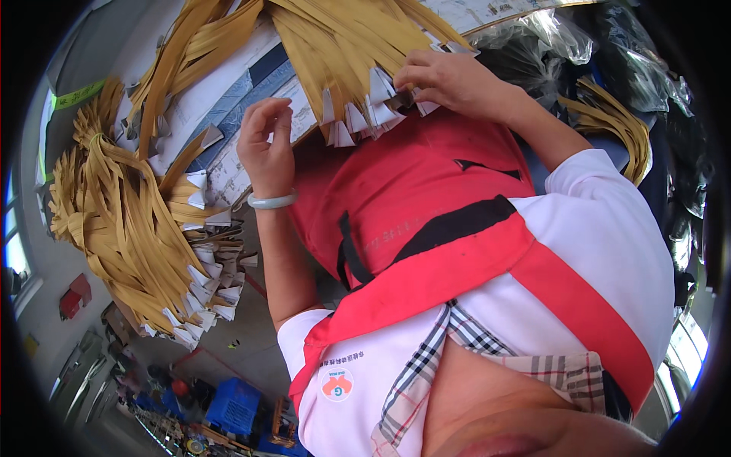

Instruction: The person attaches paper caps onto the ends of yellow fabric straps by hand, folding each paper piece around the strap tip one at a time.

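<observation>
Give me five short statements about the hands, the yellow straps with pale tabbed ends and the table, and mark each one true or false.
1. The right hand touches the pale tabbed ends of the yellow strap bundle hanging over the table edge. True.
2. The left hand grips a pair of scissors. False: it holds no tool; its fingers are curled and lifted beside the bundle.
3. A pale ring-shaped bangle sits on the left wrist. True.
4. The person wears a blue apron. False: the apron is red with black trim.
5. A second heap of yellow straps hangs at the person's left. True.
</observation>
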The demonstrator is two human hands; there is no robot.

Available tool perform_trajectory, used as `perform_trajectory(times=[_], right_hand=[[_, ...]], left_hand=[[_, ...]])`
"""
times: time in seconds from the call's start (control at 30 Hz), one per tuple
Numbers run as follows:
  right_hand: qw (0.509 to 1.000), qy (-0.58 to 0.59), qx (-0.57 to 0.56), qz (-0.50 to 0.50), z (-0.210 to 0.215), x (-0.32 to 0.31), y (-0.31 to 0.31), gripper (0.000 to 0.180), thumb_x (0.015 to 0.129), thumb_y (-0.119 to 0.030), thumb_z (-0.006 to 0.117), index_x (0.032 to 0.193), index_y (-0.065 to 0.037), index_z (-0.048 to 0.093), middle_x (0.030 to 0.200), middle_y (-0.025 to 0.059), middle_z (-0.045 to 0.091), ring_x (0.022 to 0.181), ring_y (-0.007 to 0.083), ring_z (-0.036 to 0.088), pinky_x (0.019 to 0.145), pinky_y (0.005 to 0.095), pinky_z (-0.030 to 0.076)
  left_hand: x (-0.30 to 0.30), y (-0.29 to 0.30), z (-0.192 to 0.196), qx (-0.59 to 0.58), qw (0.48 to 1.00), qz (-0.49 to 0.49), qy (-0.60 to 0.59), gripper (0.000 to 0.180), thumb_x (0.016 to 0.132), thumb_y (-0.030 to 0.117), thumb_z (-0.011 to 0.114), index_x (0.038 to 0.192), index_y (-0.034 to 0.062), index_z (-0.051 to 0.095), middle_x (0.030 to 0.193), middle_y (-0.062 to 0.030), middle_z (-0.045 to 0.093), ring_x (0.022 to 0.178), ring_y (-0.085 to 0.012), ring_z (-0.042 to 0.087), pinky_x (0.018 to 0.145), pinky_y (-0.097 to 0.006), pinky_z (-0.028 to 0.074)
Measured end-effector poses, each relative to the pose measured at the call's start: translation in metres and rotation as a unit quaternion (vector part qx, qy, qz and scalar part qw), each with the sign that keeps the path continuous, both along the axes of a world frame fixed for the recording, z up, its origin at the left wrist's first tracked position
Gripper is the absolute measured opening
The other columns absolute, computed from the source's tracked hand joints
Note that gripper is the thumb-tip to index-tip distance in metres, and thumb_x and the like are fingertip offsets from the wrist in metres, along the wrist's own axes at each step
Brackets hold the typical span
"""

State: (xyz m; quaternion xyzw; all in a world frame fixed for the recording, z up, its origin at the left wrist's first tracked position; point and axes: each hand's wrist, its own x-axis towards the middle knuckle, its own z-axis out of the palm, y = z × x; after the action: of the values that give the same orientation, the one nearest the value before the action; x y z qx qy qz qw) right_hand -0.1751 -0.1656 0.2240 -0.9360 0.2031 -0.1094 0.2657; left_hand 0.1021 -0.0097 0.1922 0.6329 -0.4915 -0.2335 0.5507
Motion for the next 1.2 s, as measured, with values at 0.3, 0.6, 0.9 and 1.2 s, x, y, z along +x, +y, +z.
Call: perform_trajectory(times=[0.3, 0.6, 0.9, 1.2], right_hand=[[0.984, -0.028, -0.127, -0.119, -0.021, -0.020, 0.011, 0.021, 0.084, -0.025, 0.072, 0.084, -0.007, 0.061, 0.083, 0.0080, 0.059, 0.081, 0.0294, 0.058, 0.071, 0.0362, 0.048], [0.946, -0.127, 0.193, -0.228, -0.059, -0.061, 0.022, 0.017, 0.087, -0.017, 0.074, 0.091, -0.002, 0.066, 0.084, 0.0050, 0.060, 0.079, 0.0130, 0.059, 0.070, 0.0264, 0.048], [0.976, -0.120, 0.171, -0.062, 0.005, -0.032, 0.033, 0.013, 0.085, -0.010, 0.069, 0.091, -0.001, 0.062, 0.088, 0.0081, 0.059, 0.083, 0.0222, 0.060, 0.075, 0.0296, 0.049], [0.845, -0.205, 0.488, -0.081, 0.014, -0.006, 0.028, 0.015, 0.096, -0.013, 0.063, 0.103, 0.000, 0.065, 0.103, 0.0008, 0.062, 0.087, 0.0078, 0.057, 0.079, 0.0222, 0.047]], left_hand=[[-0.076, -0.021, 0.008, -0.003, 0.991, -0.123, -0.044, 0.009, 0.087, -0.004, 0.064, 0.094, 0.0002, 0.067, 0.090, -0.0090, 0.064, 0.073, -0.0170, 0.062, 0.065, -0.027, 0.049], [-0.093, -0.014, 0.000, 0.052, 0.982, -0.179, -0.043, 0.012, 0.086, -0.005, 0.063, 0.095, 0.0012, 0.067, 0.091, -0.0099, 0.063, 0.074, -0.0199, 0.063, 0.067, -0.029, 0.050], [-0.117, -0.041, 0.029, -0.083, 0.940, -0.205, -0.261, 0.026, 0.075, 0.003, 0.071, 0.101, 0.0040, 0.066, 0.104, -0.0140, 0.062, 0.090, -0.0316, 0.063, 0.081, -0.039, 0.051], [-0.075, -0.020, 0.034, -0.001, 0.962, -0.177, 0.206, 0.011, 0.082, -0.007, 0.071, 0.091, -0.0021, 0.068, 0.096, -0.0052, 0.063, 0.088, -0.0114, 0.058, 0.073, -0.024, 0.048]])
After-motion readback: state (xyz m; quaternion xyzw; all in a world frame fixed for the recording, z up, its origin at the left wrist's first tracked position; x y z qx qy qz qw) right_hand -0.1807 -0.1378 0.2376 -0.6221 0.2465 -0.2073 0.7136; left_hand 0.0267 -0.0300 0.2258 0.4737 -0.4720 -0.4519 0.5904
